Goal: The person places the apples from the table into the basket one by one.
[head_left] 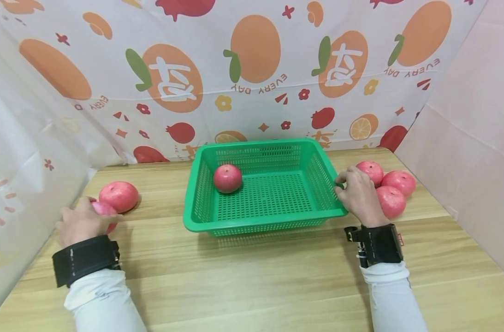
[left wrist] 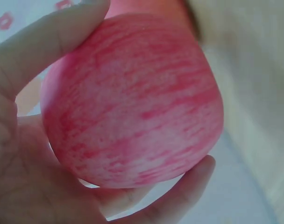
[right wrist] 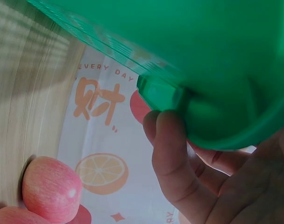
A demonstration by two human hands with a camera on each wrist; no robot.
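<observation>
On the left side of the table, my left hand [head_left: 81, 222] holds a pink-red apple [head_left: 104, 210], mostly covered by the hand in the head view. The left wrist view shows thumb and fingers curled round this striped apple [left wrist: 132, 102]. A second apple [head_left: 119, 196] lies just behind it. My right hand [head_left: 358, 193] grips the right rim of a green plastic basket [head_left: 260, 221]. In the right wrist view, bent fingers [right wrist: 170, 163] hook at the rim's underside. One red apple [head_left: 228, 178] sits inside the basket, toward its left end.
Three apples cluster right of the basket, close by my right hand: a rear one [head_left: 370, 169], a right one [head_left: 401, 182] and a front one [head_left: 390, 202]. A fruit-printed cloth [head_left: 256, 115] hangs behind the wooden table [head_left: 252, 286], with pale cloth along both sides.
</observation>
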